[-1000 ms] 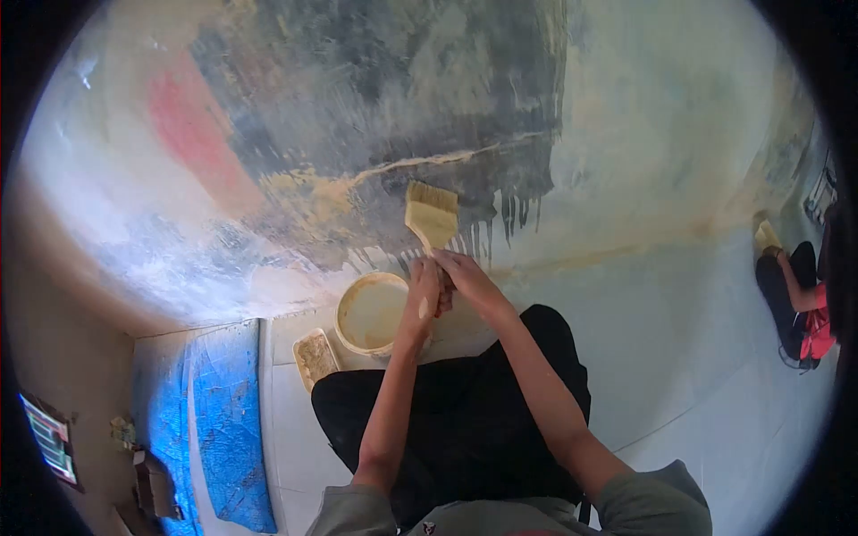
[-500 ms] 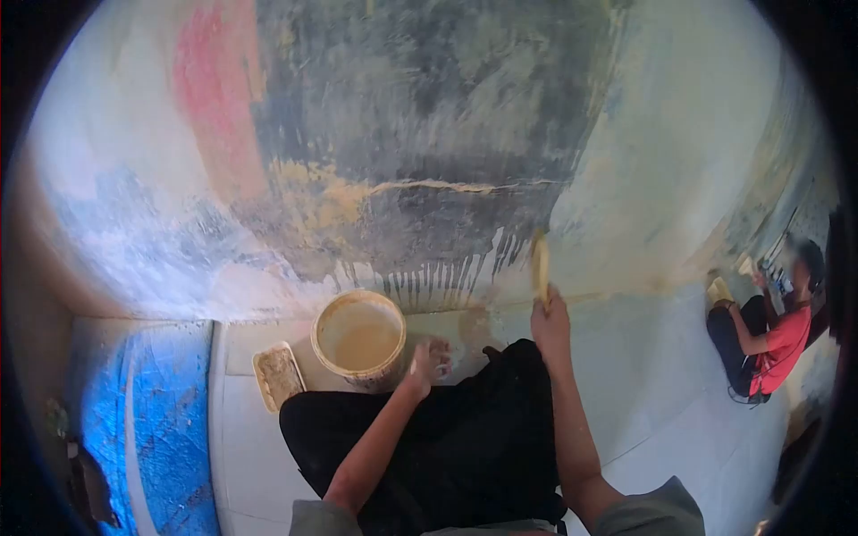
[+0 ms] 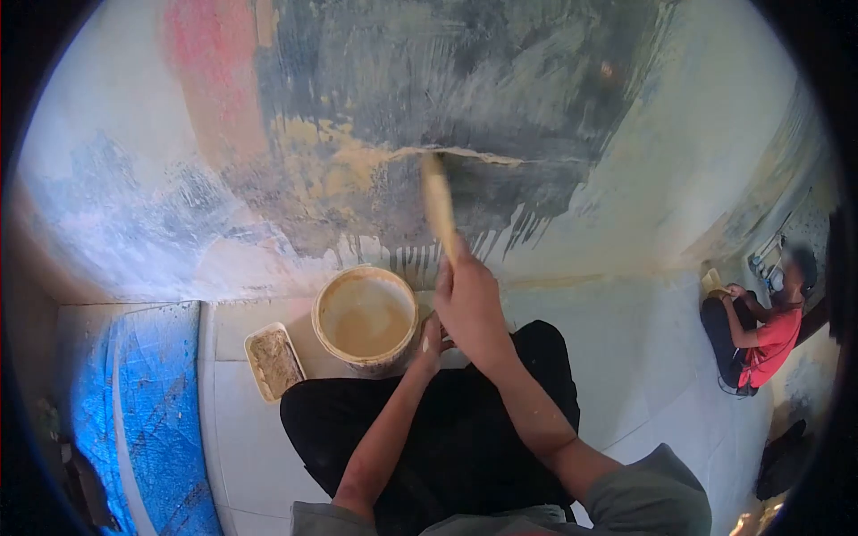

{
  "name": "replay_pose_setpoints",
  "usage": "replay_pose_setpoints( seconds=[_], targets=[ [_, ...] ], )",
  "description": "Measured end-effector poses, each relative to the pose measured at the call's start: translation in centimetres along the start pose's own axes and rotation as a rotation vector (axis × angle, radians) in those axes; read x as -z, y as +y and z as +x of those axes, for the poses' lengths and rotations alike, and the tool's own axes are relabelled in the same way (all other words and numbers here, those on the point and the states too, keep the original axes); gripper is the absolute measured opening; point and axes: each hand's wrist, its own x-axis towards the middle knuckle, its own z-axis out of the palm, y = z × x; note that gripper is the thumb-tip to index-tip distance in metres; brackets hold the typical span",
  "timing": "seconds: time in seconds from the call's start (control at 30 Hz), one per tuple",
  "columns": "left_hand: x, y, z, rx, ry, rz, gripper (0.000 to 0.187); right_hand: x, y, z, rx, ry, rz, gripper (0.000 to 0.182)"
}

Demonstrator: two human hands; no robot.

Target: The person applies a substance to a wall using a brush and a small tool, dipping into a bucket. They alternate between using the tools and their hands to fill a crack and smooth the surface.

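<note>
My right hand (image 3: 474,308) is closed around a long yellowish brush (image 3: 437,192), blurred by motion. Its far end is against or just in front of the dark patch of wall (image 3: 375,71), below a pale crack (image 3: 483,156). My left hand (image 3: 433,344) is close beside the bucket's right side, partly hidden behind my right hand. Its visible fingers look loosely apart, with nothing seen in them. The round bucket (image 3: 319,313) contains cloudy tan liquid and stands on the floor in front of my crossed legs.
Left of the bucket lies a small rectangular tray (image 3: 253,362) with brownish paste. A blue sheet (image 3: 161,411) covers the floor at the left. At the far right, a person in a red shirt (image 3: 776,347) sits by the wall. Drips run down the lower wall.
My right hand has swung left and across with the brush, from the dark patch's right edge to below the crack. My left hand remains near the bucket. The view has shifted slightly.
</note>
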Motion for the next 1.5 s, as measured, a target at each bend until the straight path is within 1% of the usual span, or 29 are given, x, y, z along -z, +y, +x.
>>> replay_pose_setpoints(
  seconds=[0.03, 0.07, 0.13, 0.17, 0.23, 0.27, 0.33, 0.4, 0.43, 0.5, 0.53, 0.6, 0.63, 0.7, 0.83, 0.9, 0.93, 1.0, 1.07, 1.13, 1.2, 1.23, 1.27, 1.3, 1.37, 1.4, 1.47, 1.5],
  targets=[
    [0.4, -0.2, 0.3, -0.02, -0.041, 0.001, 0.029, 0.2, -0.2, 0.0, 0.032, -0.143, 0.114, 0.034],
    [0.7, -0.4, 0.5, -0.043, -0.082, 0.002, 0.03, 0.1, 0.4, 0.6, 0.027, -0.145, 0.113, 0.034],
    [1.3, -0.7, 1.0, -0.003, -0.076, 0.004, 0.03, 0.3, 2.3, 2.0, 0.101, -0.304, 0.213, 0.03],
    [1.6, -0.5, 1.3, 0.029, -0.072, 0.01, 0.031, 0.9, 3.0, 2.4, 0.103, -0.299, 0.22, 0.03],
    [2.0, -0.4, 1.5, 0.058, -0.051, -0.004, 0.031, 2.6, 4.8, 3.1, -0.035, -0.296, 0.306, 0.028],
    [2.0, -0.5, 1.6, 0.095, -0.031, -0.03, 0.032, 3.6, 5.6, 3.2, -0.035, -0.249, 0.319, 0.029],
    [1.7, -0.4, 1.5, 0.085, -0.039, -0.033, 0.031, 5.5, 7.7, 3.2, -0.045, -0.199, 0.332, 0.029],
    [1.5, -0.3, 1.0, 0.081, -0.043, -0.037, 0.03, 6.9, 9.8, 3.0, -0.084, 0.053, 0.22, 0.029],
    [1.4, -0.2, 0.8, 0.085, -0.044, -0.023, 0.029, 8.0, 9.1, 2.9, -0.091, 0.056, 0.221, 0.029],
    [1.2, -0.1, 0.8, 0.092, -0.045, -0.008, 0.029, 10.6, 7.4, 2.8, -0.269, 0.107, 0.258, 0.028],
    [1.3, -0.1, 0.8, 0.101, -0.033, -0.012, 0.028, 10.7, 7.2, 2.9, -0.274, 0.108, 0.256, 0.028],
    [1.1, -0.2, 0.7, 0.12, -0.02, -0.015, 0.028, 10.4, 6.9, 3.1, -0.309, 0.32, 0.099, 0.03],
    [1.0, -0.1, 0.7, 0.123, -0.018, -0.021, 0.027, 9.8, 7.1, 3.1, -0.319, 0.319, 0.098, 0.03],
    [1.0, 0.1, 0.7, 0.134, -0.011, -0.02, 0.027, 8.4, 6.8, 3.2, -0.258, 0.473, -0.02, 0.032],
    [1.2, 0.1, 0.6, 0.157, 0.011, -0.066, 0.026, 7.9, 5.3, 3.1, -0.261, 0.499, 0.017, 0.034],
    [1.1, -0.1, 0.8, 0.169, 0.022, -0.086, 0.026, 7.0, 6.1, 3.8, -0.114, 0.8, -0.035, 0.036],
    [1.3, -0.2, 1.1, 0.162, 0.021, -0.087, 0.025, 6.7, 6.4, 3.9, -0.123, 0.795, -0.048, 0.036],
    [1.3, -0.4, 1.3, 0.166, 0.016, -0.094, 0.023, 6.1, 6.7, 3.9, -0.324, 0.497, -0.154, 0.038],
    [1.1, -0.5, 1.3, 0.152, 0.016, -0.091, 0.023, 2.8, 7.8, 3.6, -0.24, 0.431, -0.256, 0.041],
    [1.1, -0.5, 1.2, 0.173, -0.018, -0.078, 0.025, 1.7, 5.8, 2.8, -0.26, 0.302, -0.192, 0.041],
    [0.3, 0.2, 0.5, 0.139, 0.05, -0.071, 0.026, 0.7, 4.6, 1.9, -0.219, 0.203, -0.182, 0.026],
    [1.2, -1.1, 1.1, 0.14, 0.05, -0.07, 0.026, 0.3, 3.7, 1.2, -0.208, 0.128, -0.102, 0.027],
    [2.7, -3.2, 2.1, 0.004, -0.025, -0.083, 0.026, -0.1, 3.0, 0.6, -0.197, 0.056, -0.024, 0.027],
    [2.7, -3.4, 2.1, -0.132, -0.102, -0.095, 0.026, -0.4, 2.5, 0.1, -0.199, 0.059, -0.026, 0.027],
    [2.6, -3.7, 2.2, -0.095, -0.074, -0.093, 0.026, -0.9, 1.8, -0.7, -0.057, -0.108, 0.091, 0.026],
    [2.1, -2.8, 1.7, -0.061, -0.04, -0.093, 0.026, -0.9, 2.1, -0.7, -0.059, -0.11, 0.093, 0.026],
    [1.0, -0.8, 0.6, 0.007, 0.032, -0.093, 0.026, -0.6, 3.1, -0.3, 0.15, -0.256, 0.252, 0.027],
    [0.8, 0.0, 0.2, 0.04, 0.068, -0.094, 0.027, -0.1, 3.5, 0.2, 0.15, -0.258, 0.255, 0.027]
  ],
)
